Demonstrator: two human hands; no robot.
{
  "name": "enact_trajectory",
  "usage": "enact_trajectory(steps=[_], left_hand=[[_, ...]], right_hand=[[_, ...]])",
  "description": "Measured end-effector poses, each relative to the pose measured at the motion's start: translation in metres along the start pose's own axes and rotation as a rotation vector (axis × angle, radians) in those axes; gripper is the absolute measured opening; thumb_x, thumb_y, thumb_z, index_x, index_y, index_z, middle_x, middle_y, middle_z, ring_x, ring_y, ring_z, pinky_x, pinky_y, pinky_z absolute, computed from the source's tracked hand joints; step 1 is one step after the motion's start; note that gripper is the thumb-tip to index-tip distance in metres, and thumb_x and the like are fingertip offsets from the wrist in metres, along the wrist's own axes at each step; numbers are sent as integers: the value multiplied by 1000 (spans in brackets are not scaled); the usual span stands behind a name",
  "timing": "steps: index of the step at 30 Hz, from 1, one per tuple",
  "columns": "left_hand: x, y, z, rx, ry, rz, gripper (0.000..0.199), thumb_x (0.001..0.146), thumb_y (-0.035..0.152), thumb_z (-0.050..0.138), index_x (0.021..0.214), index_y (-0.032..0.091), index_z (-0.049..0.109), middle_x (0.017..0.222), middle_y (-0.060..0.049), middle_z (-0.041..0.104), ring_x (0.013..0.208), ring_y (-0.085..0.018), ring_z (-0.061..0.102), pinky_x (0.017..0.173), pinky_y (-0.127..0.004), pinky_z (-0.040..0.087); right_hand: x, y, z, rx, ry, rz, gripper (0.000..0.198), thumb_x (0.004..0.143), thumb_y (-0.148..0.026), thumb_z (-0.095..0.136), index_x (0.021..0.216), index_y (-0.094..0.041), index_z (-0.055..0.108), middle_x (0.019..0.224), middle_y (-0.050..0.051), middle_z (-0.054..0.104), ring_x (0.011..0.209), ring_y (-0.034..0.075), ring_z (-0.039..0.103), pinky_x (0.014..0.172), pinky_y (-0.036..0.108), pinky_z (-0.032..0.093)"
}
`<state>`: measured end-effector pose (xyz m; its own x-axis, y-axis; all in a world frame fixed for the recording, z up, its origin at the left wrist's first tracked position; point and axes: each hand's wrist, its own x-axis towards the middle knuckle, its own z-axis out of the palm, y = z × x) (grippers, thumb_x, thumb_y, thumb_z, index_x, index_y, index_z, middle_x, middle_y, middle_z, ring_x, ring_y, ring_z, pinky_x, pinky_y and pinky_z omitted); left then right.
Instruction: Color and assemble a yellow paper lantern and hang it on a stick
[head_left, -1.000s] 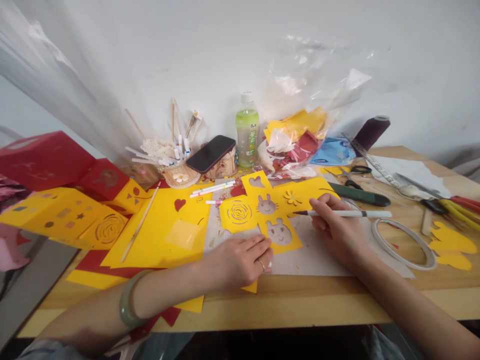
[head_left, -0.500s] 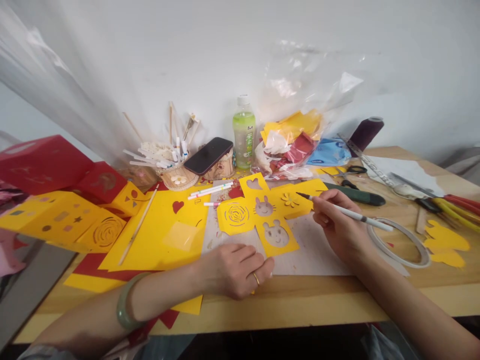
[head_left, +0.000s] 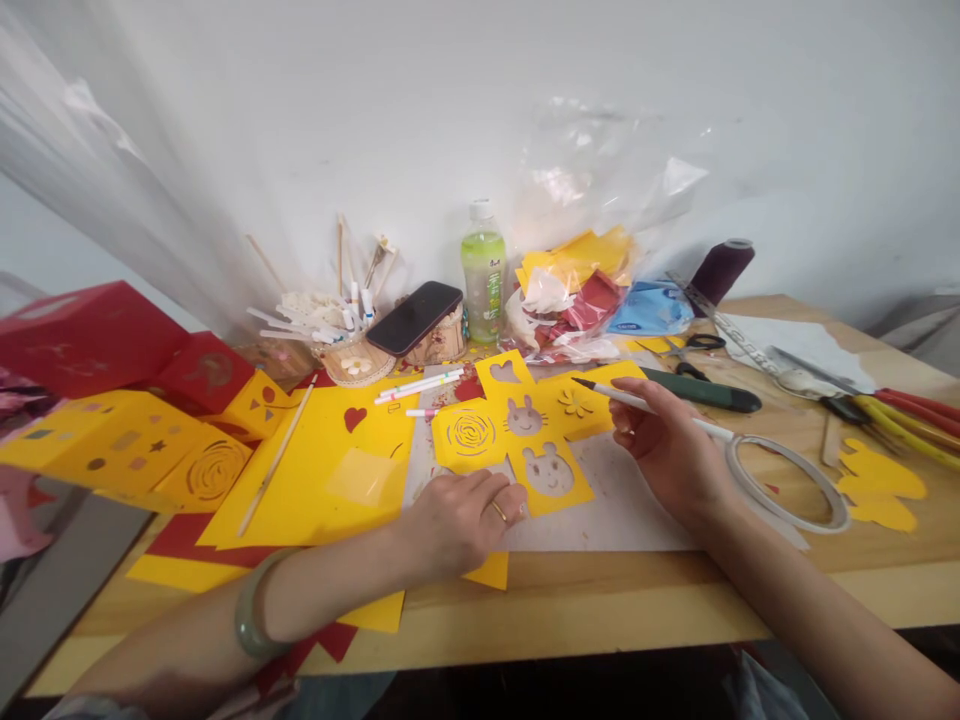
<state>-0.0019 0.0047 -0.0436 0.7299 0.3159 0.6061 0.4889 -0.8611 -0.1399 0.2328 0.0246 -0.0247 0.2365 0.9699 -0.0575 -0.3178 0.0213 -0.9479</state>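
Note:
My right hand (head_left: 671, 455) is closed around a white felt-tip pen (head_left: 637, 400) with a dark tip. The tip points left, close to the petal cutout. Beside it lies a yellow cut-out paper (head_left: 551, 420) with spiral, heart, rabbit, bear and flower shapes. My left hand (head_left: 472, 520), with a ring on one finger, is curled near the paper's lower left edge. Whether anything is between its fingers is hidden. Part of a yellow paper piece (head_left: 491, 573) shows below that hand. Several white markers (head_left: 420, 385) lie above the spiral panel.
Folded red and yellow paper boxes (head_left: 127, 440) stand at left beside yellow sheets (head_left: 300, 470). Along the wall are a phone (head_left: 416, 318), a green drink bottle (head_left: 484, 275) and a plastic bag of scraps (head_left: 574, 290). Tape roll (head_left: 787, 485), scissors (head_left: 694, 345) and green cutter (head_left: 701, 388) lie right.
My left hand has moved slightly left and curled in more. My right hand has turned, moving the pen a little left and up. The view has shifted slightly.

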Motion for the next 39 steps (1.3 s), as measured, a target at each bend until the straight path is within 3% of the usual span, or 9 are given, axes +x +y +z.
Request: enact_trajectory(steps=[7,14,21,28,39], left_hand=[[-4,-3,7,-52,15,-71,21,94,23,33,83,14,48,60,2,59,52,-11,57,41,-20,39],[-2,-3,6,-24,-20,-119,21,93,20,31,83,14,48,63,1,60,54,-13,58,44,-22,43],[2,-3,2,-11,-80,-137,26,94,24,29,84,15,51,67,-1,63,60,-14,61,48,-23,46],[1,-3,2,-28,-207,-52,33,95,26,25,81,17,53,58,0,60,49,-14,58,41,-23,41],[-2,-6,5,-39,-271,-18,40,96,38,26,76,16,52,56,0,60,51,-15,59,45,-23,42]], right_hand=[[-2,-1,2,91,-38,26,16,72,-32,66,64,-20,59,53,-5,39,44,7,31,38,22,24],[-3,-4,2,184,-116,39,38,71,-32,69,53,-19,38,46,-8,25,41,5,16,35,22,16],[-5,-10,4,236,-197,98,36,75,-41,64,54,-19,43,43,-7,27,39,5,18,35,21,18],[-7,-13,1,326,-235,134,40,80,-40,56,49,-18,42,37,-7,20,39,7,14,35,19,17],[0,-14,-7,451,-192,135,36,88,-32,43,55,-20,35,42,-7,20,39,9,15,35,18,23]])
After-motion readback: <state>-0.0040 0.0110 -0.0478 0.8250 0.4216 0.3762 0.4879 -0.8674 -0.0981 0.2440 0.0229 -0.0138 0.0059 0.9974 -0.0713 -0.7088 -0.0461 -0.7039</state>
